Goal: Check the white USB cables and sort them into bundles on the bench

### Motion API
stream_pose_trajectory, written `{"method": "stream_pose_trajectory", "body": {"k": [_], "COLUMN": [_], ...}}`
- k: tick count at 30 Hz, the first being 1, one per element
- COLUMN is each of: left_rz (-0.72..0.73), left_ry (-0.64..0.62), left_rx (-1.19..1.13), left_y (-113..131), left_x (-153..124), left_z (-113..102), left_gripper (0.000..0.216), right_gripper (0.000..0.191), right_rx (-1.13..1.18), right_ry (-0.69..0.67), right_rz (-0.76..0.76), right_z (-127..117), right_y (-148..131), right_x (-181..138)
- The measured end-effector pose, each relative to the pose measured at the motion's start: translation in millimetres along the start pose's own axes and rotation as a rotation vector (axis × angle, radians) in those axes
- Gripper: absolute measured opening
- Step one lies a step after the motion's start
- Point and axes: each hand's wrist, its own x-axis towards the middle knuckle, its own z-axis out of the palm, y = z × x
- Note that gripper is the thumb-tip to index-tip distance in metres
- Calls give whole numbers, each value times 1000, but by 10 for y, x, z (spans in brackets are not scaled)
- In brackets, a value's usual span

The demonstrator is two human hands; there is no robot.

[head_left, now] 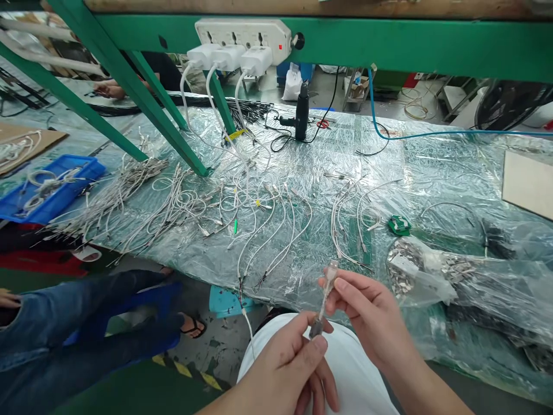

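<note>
Over my lap, my two hands hold a short whitish cable (324,298) slantwise between them. My left hand (298,360) pinches its lower end, a dark grey connector (317,328), between thumb and fingertips. The upper end, a pale translucent plug (331,271), is gripped by the thumb and fingers of my right hand (365,305). A white cord (247,323) drops from the table edge behind my left hand; where it ends is hidden. Several white cables (276,230) with bare dark wire ends lie on the plastic-covered table just beyond my hands.
Bags of metal connectors (401,268) lie to the right, near a green tape roll (399,225). A black heat gun (301,115) stands at the back. Green frame legs (173,127) rise at left, near a blue tray (56,193). A seated person's legs (95,317) are at left.
</note>
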Motion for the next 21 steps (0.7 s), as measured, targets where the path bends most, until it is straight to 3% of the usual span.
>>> {"method": "stream_pose_trajectory", "body": {"k": [15, 21], "left_rz": [-29, -92], "left_ry": [-32, 98], "left_rx": [32, 84], "left_y": [-126, -232], "left_x": [48, 166], "left_z": [-21, -194], "left_gripper": [57, 67], "right_gripper": [22, 28], "right_rx": [65, 139], "right_ry": [34, 69], "right_rz": [13, -37], "right_z": [7, 67], "right_y": [109, 228], "right_x": [37, 211]}}
